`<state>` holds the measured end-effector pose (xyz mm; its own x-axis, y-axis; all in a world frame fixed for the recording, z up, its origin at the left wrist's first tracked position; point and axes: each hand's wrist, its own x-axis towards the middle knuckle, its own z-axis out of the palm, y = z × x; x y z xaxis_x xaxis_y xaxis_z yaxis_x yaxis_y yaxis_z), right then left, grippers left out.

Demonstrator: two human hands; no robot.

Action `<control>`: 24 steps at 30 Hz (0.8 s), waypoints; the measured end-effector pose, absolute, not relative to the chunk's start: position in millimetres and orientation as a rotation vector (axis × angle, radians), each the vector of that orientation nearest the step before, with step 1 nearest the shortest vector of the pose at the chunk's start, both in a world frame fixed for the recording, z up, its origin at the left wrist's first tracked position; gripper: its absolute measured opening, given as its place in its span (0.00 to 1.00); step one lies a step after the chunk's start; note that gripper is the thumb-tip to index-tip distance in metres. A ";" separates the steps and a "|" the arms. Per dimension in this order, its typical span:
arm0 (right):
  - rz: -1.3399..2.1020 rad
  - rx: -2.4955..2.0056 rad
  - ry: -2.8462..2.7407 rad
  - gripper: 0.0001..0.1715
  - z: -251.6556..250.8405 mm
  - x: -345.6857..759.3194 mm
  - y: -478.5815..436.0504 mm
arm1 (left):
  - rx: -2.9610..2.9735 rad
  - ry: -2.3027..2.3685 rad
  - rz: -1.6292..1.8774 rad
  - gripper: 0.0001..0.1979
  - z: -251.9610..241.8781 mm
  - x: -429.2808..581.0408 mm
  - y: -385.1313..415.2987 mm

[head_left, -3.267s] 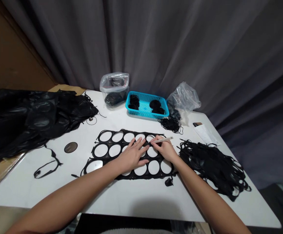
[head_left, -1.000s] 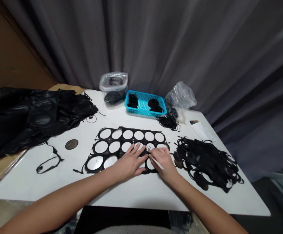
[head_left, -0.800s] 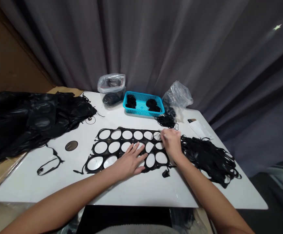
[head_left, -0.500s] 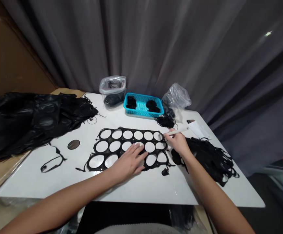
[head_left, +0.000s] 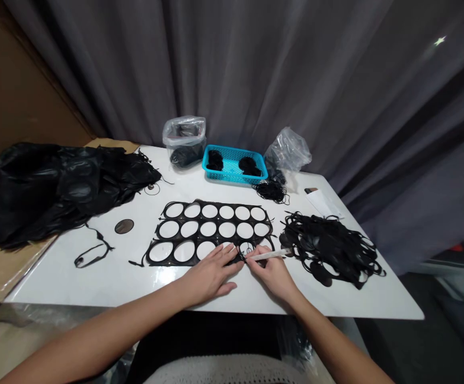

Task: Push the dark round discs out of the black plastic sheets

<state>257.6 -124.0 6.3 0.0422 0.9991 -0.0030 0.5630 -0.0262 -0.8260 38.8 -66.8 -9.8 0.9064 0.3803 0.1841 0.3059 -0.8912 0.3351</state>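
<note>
A black sheet (head_left: 218,220) with rows of large round holes lies flat on the white table. My left hand (head_left: 212,273) rests palm down across its front edge, fingers spread. Just to the right, my right hand (head_left: 272,273) is closed around a slim white pen-shaped tool (head_left: 268,255). The tool's left end is at the sheet's front row, close to my left fingertips, where thin black strands stick up. What exactly its tip touches is too small to make out. A pile of black cut pieces (head_left: 332,248) lies to the right of my right hand.
Crumpled black sheets (head_left: 36,197) cover the left side. A dark disc (head_left: 124,226) and a looped black scrap (head_left: 94,257) lie nearer. Along the back stand a lined clear tub (head_left: 184,141), a blue basket (head_left: 232,176), a plastic bag (head_left: 290,148) and black strings (head_left: 272,191).
My right hand has come from the sheet's far right corner down to its front row, bringing the tool. My left hand stays spread on the sheet. The view has shifted slightly.
</note>
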 end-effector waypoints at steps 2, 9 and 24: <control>0.803 -1.663 -1.616 0.08 6.2 257.1 -124.4 | 2.761 0.515 0.362 0.25 -8.4 38.6 -67.6; 0.425 -1.580 -1.891 0.07 -0.2 246.3 -139.6 | 2.724 0.511 0.362 0.25 -6.6 38.0 -66.7; 0.236 -1.935 -1.576 0.11 33.9 306.2 -39.7 | 2.749 0.583 0.417 0.30 0.8 22.6 -77.8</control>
